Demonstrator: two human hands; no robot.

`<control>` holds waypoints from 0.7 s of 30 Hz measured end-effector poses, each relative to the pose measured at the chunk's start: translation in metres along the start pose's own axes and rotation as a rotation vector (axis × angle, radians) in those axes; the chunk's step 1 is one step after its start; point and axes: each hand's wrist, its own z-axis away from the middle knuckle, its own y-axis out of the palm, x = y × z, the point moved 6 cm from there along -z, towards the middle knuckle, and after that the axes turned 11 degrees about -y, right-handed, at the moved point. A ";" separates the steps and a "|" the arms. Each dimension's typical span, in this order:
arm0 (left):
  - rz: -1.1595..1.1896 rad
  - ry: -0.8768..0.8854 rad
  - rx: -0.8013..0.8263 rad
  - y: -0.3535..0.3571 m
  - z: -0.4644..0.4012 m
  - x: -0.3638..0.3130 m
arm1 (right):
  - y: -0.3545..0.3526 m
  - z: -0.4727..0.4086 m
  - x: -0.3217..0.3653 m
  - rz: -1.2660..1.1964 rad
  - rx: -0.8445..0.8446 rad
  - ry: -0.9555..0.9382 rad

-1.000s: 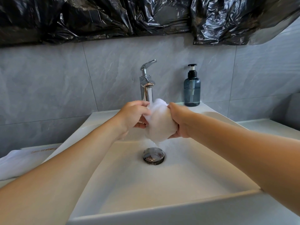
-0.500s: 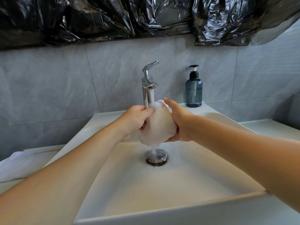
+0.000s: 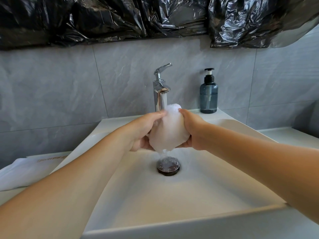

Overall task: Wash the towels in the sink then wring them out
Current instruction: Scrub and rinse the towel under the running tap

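A bunched, wet white towel (image 3: 168, 131) is held above the white sink (image 3: 181, 204), right under the chrome tap (image 3: 159, 88), which is running. My left hand (image 3: 144, 130) grips the towel's left side and my right hand (image 3: 191, 130) grips its right side, fingers curled round it. Water streams from the towel's bottom onto the dark drain plug (image 3: 168, 167). Another white towel (image 3: 22, 173) lies folded on the counter to the left of the sink.
A blue soap pump bottle (image 3: 208, 95) stands on the sink's back right corner. Grey tiles form the wall, with black plastic sheeting (image 3: 155, 16) hung across its top. A white counter (image 3: 290, 135) runs to the right of the sink.
Both hands have kept hold of the towel under the tap and squeezed it. Far more water now pours from the towel onto the drain.
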 end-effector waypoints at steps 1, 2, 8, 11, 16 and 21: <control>0.045 0.036 -0.027 -0.001 0.000 -0.004 | 0.000 0.000 0.001 0.000 0.021 -0.001; 0.077 0.061 -0.053 -0.001 0.000 -0.007 | 0.001 -0.002 0.000 0.008 0.045 -0.002; 0.142 0.066 -0.158 -0.009 0.003 -0.007 | 0.005 -0.009 -0.008 0.084 0.116 0.023; 0.123 0.090 -0.180 -0.012 0.003 -0.008 | 0.005 -0.012 -0.007 0.086 0.126 0.013; 0.084 0.161 -0.207 -0.009 0.003 -0.012 | 0.001 -0.013 -0.003 0.097 0.117 -0.016; 0.079 0.197 -0.203 -0.011 0.002 -0.016 | 0.003 -0.016 -0.002 0.055 0.137 -0.034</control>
